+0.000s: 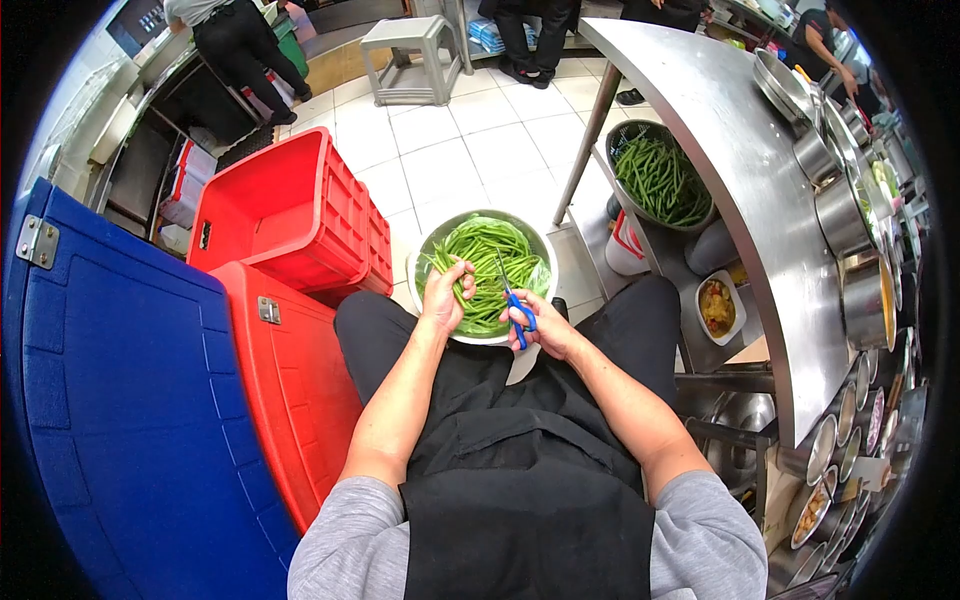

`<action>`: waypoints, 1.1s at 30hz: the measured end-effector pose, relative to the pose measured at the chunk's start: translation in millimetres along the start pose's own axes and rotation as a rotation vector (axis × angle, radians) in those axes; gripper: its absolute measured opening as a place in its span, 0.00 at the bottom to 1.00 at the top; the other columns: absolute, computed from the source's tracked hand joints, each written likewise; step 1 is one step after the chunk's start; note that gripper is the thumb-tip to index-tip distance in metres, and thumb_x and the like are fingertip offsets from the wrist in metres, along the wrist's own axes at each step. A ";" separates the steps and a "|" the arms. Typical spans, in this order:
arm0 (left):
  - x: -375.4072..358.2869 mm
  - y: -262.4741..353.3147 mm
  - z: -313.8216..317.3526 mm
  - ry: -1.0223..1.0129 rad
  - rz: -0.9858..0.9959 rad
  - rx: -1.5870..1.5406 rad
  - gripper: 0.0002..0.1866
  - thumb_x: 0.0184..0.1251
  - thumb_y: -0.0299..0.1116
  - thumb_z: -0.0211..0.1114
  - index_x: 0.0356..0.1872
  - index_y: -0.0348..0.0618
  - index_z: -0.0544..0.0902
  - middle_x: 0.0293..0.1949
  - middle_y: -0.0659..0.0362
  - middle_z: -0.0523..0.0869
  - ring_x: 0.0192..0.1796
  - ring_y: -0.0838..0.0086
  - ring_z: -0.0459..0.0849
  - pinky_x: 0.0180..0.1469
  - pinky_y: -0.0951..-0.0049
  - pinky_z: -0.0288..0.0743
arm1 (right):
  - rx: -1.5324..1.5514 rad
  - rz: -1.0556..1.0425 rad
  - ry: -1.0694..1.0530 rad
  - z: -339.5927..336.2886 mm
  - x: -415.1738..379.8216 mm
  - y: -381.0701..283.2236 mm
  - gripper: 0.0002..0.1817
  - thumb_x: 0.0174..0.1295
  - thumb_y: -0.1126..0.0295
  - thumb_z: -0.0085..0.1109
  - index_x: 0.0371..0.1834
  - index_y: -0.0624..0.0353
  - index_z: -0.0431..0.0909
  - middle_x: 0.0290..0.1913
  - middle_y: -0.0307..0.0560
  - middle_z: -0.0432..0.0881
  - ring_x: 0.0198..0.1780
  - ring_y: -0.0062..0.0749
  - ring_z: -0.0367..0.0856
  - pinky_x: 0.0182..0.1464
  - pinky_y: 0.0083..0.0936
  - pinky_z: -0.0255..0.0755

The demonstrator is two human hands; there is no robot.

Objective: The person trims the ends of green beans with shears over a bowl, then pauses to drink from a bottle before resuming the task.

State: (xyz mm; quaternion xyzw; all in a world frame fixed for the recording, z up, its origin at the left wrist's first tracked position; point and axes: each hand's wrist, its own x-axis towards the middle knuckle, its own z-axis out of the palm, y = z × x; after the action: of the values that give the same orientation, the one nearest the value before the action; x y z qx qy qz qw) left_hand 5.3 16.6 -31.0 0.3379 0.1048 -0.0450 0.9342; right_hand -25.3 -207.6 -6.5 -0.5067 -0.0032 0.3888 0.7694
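My left hand [447, 297] is closed round a small bunch of green beans [441, 262], whose ends stick out past the fingers. In my right hand [541, 326] is a pair of scissors [517, 305] with blue handles, its blades pointing up and away from me. Both hands are over a large round bowl [419, 243] between my knees. Long green beans [490, 240] fill the bowl, with clear plastic showing at its right side. The scissor blades overlap the beans in this view.
Red crates [290, 210] and red and blue cooler boxes [130, 370] flank my left. A steel table [720, 140] stands right, with a basket of green beans [660, 175] and a food tub [720, 308] below. Pots [865, 300] line the far right. A stool [412, 60] and other people are ahead.
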 end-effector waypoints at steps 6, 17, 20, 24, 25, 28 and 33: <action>-0.2 -1.9 0.2 0.013 -0.001 0.004 0.05 0.72 0.28 0.60 0.44 0.45 0.73 0.36 0.56 0.80 0.28 0.78 0.73 0.26 0.79 0.68 | -0.027 0.012 0.039 0.7 2.6 3.7 0.30 0.67 0.62 0.64 0.69 0.55 0.63 0.48 0.44 0.79 0.31 0.26 0.82 0.31 0.24 0.81; 39.1 -15.8 -22.1 0.309 0.121 1.386 0.18 0.72 0.38 0.61 0.53 0.33 0.78 0.27 0.53 0.84 0.30 0.70 0.85 0.37 0.67 0.80 | 0.004 0.021 0.133 -8.5 2.9 1.1 0.32 0.65 0.61 0.66 0.68 0.58 0.62 0.44 0.42 0.79 0.27 0.25 0.81 0.28 0.24 0.81; 32.5 -26.2 -14.4 0.053 0.565 1.767 0.17 0.69 0.36 0.62 0.53 0.35 0.79 0.37 0.46 0.85 0.43 0.56 0.86 0.50 0.60 0.78 | 0.009 0.011 0.147 -11.1 2.0 0.8 0.32 0.66 0.60 0.65 0.68 0.58 0.62 0.44 0.43 0.79 0.27 0.26 0.81 0.28 0.25 0.82; 32.4 -28.9 -1.3 0.018 0.295 1.846 0.20 0.64 0.34 0.65 0.54 0.37 0.79 0.48 0.45 0.83 0.53 0.50 0.82 0.56 0.56 0.75 | 0.016 0.013 0.146 -13.7 0.4 1.5 0.31 0.66 0.60 0.64 0.68 0.58 0.62 0.44 0.43 0.79 0.27 0.27 0.82 0.29 0.26 0.82; 33.9 -30.1 -1.2 0.047 0.280 1.849 0.20 0.61 0.35 0.68 0.53 0.38 0.80 0.49 0.46 0.83 0.53 0.50 0.82 0.56 0.57 0.75 | 0.018 0.015 0.145 -13.3 -0.1 1.5 0.32 0.66 0.60 0.64 0.68 0.58 0.62 0.45 0.44 0.79 0.27 0.28 0.82 0.29 0.27 0.82; 31.2 -28.0 -1.9 0.070 0.320 1.773 0.19 0.60 0.35 0.69 0.52 0.41 0.82 0.51 0.47 0.81 0.52 0.51 0.82 0.54 0.57 0.76 | 0.006 0.019 0.157 -12.5 -0.8 -0.3 0.32 0.66 0.59 0.64 0.68 0.57 0.61 0.45 0.44 0.79 0.27 0.29 0.82 0.29 0.27 0.82; 23.8 -8.0 16.3 0.146 0.301 1.461 0.16 0.59 0.38 0.72 0.45 0.42 0.86 0.34 0.50 0.90 0.39 0.56 0.89 0.44 0.61 0.80 | 0.000 -0.002 0.138 -12.2 0.7 -1.6 0.31 0.67 0.59 0.64 0.68 0.57 0.61 0.46 0.44 0.79 0.28 0.29 0.82 0.30 0.27 0.81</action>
State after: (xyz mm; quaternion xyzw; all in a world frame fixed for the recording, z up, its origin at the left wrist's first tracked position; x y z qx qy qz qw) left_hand 29.9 -0.3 -29.2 0.8849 0.0626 0.0477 0.4590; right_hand -19.0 -216.9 -11.5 -0.5323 0.0496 0.3520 0.7683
